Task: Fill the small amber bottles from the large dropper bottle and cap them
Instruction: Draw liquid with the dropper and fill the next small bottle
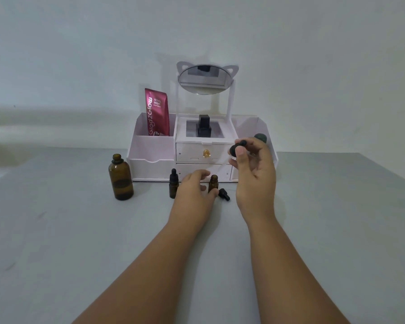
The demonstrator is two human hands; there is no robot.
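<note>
Amber small open bottle [212, 183] is sitting right at the fingertips of our left hand [195, 191], which is curling round its lower half to steady it. Our right hand [255, 174] is pinching the black bulb of the big dropper [236, 148] up and to the right of that bottle. The glass pipette is slanting down-left from the pinch, with its blurry tip hanging near the mouth. So we're guessing the right hand is doing the next bit: lining up, then squeezing. The loose cap [224, 194] is lying between both hands, and the large bottle [121, 180] is standing open well left of the left hand.
</note>
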